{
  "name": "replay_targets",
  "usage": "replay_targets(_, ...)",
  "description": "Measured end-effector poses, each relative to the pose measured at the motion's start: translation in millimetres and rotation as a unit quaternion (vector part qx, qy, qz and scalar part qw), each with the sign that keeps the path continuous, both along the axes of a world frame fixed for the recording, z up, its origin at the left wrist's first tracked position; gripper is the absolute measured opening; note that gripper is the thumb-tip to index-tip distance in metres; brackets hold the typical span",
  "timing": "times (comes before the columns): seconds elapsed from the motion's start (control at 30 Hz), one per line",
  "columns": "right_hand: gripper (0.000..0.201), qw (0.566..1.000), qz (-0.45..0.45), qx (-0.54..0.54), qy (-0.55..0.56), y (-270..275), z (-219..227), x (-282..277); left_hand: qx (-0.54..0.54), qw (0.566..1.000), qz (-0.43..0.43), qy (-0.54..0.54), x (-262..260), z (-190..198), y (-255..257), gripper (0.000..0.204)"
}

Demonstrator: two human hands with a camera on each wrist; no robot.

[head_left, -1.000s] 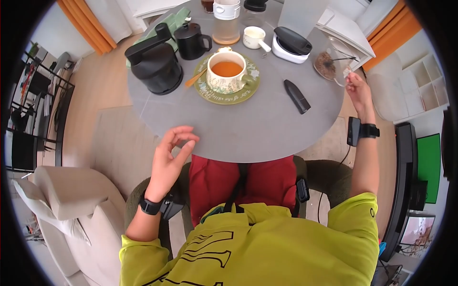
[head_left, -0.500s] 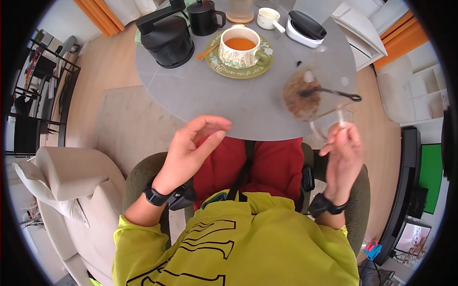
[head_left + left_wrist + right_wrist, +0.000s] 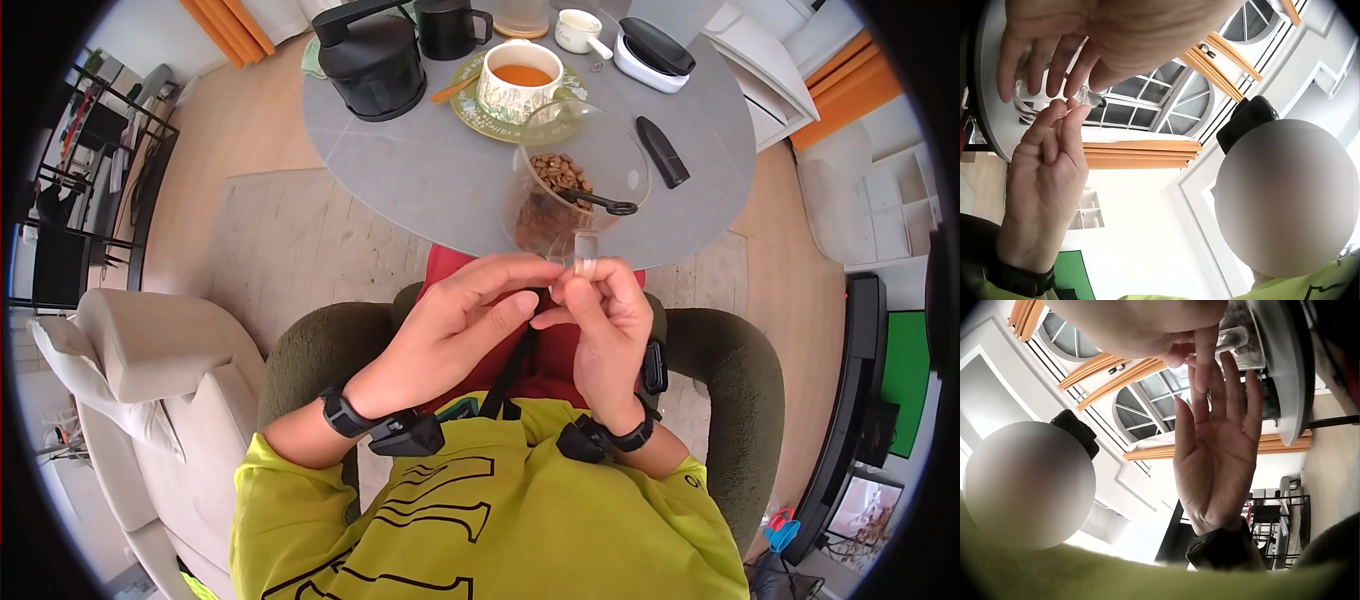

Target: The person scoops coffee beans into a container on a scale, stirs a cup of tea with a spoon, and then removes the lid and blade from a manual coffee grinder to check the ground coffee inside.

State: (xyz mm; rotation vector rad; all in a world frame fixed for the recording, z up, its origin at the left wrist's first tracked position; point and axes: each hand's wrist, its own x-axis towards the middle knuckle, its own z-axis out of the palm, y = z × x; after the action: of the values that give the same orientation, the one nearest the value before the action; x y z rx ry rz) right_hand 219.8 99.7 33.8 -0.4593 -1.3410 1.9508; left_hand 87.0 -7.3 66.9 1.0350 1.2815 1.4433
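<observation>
A clear container [image 3: 625, 150] of brown beans [image 3: 562, 172], with a black scoop [image 3: 606, 204] inside, is at the table's near edge. My right hand [image 3: 608, 335] pinches its clear handle [image 3: 586, 246] between thumb and fingers; the right wrist view shows this handle [image 3: 1232, 339] too. Beside the handle is my left hand [image 3: 455, 330], its fingers extended toward the right fingertips; whether they touch the container cannot be told. In the right wrist view the left palm [image 3: 1216, 469] faces the camera, fingers spread and slightly bent.
Behind the container, a cup of orange-brown liquid [image 3: 522, 76] sits on a green saucer [image 3: 466, 104]. A black kettle [image 3: 372, 72] and black mug [image 3: 446, 30] stand at left. A black object [image 3: 662, 152] lies right, near a white case [image 3: 650, 66] and small white cup [image 3: 578, 32].
My right hand has brought the bean container from the table's far right to the near edge. My left hand has moved right, up to the handle. The head view has shifted slightly.
</observation>
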Motion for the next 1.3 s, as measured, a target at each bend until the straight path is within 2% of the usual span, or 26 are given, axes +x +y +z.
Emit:
replay_targets(0.1,0.01,1.0,0.002,-0.01,0.003,-5,1,-7,-0.011,1.0,-0.018,0.001,-3,-2,0,0.036)
replay_targets(0.2,0.007,1.0,-0.01,-0.011,-0.013,-7,-11,-11,-0.022,0.998,-0.004,-0.061,-2,-2,0,0.036)
replay_targets(0.27,0.006,1.0,-0.017,0.005,-0.016,-6,-17,-13,-0.008,0.989,0.007,-0.145,-1,-4,1,0.037)
replay_targets(0.37,0.006,0.999,-0.026,0.005,-0.021,-9,-20,-18,-0.034,0.981,0.011,-0.19,-3,-7,1,0.038)
replay_targets(0.67,0.006,0.999,-0.022,0.032,-0.036,-12,-29,-24,-0.054,0.97,0.008,-0.236,-10,-14,5,0.039)
replay_targets(0.83,0.009,0.994,0.03,0.078,-0.072,-6,-33,-21,-0.076,0.967,0.007,-0.241,-13,-16,6,0.04)
replay_targets(0.97,0.016,0.984,0.085,0.061,-0.146,9,-5,-6,-0.07,0.965,-0.004,-0.253,-14,-17,6,0.038)
replay_targets(1.03,0.024,0.928,0.024,0.307,-0.209,22,5,5,-0.071,0.968,-0.003,-0.241,-13,-18,7,0.036)
replay_targets(1.1,0.026,0.924,-0.088,0.327,-0.18,31,9,11,-0.072,0.97,-0.003,-0.231,-15,-19,7,0.035)
replay_targets(1.13,0.033,0.917,-0.106,0.344,-0.172,36,13,14,-0.07,0.972,-0.013,-0.225,-18,-20,5,0.033)
replay_targets(1.17,0.033,0.916,-0.105,0.345,-0.173,38,24,13,-0.068,0.973,-0.024,-0.217,-20,-21,5,0.031)
replay_targets(1.23,0.043,0.854,-0.063,0.466,-0.222,41,44,9,-0.076,0.976,0.006,-0.203,-17,-19,6,0.031)
replay_targets(1.3,0.05,0.862,-0.055,0.445,-0.237,40,44,3,-0.085,0.978,0.036,-0.186,-19,-16,5,0.031)
